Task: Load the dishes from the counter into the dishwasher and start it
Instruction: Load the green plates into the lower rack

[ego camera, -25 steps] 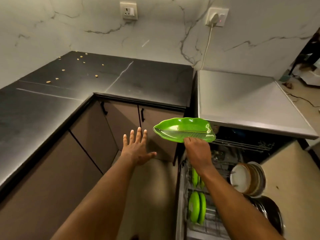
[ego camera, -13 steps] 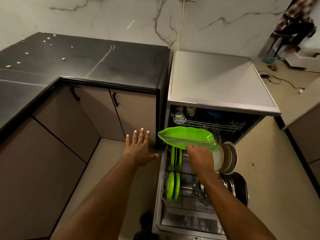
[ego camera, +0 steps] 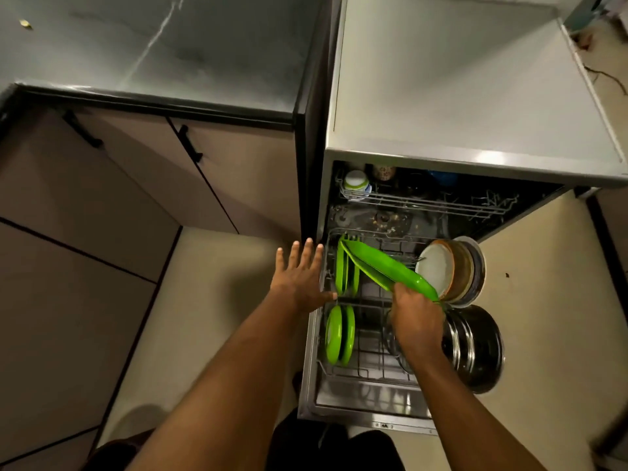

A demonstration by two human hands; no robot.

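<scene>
desk [ego camera: 163, 49] dark, upper left | left hand [ego camera: 299, 277] flat, grip spread, fingers straight, holding nothing; just beside lower rack [ego camera: 360, 373] left edge | right hand [ego camera: 416, 321] grip curled round near end of green leaf tray [ego camera: 384, 266]; tray tilted, far tip among upright green plates [ego camera: 343, 277] in rack | door-edge print [ego camera: 384, 425] too small to read

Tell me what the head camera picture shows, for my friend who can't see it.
The right hand holds a green leaf-shaped tray tilted over the pulled-out lower rack of the dishwasher, beside upright green plates. The left hand is open, fingers spread, by the rack's left edge. Bowls and pots stand at its right.
</scene>
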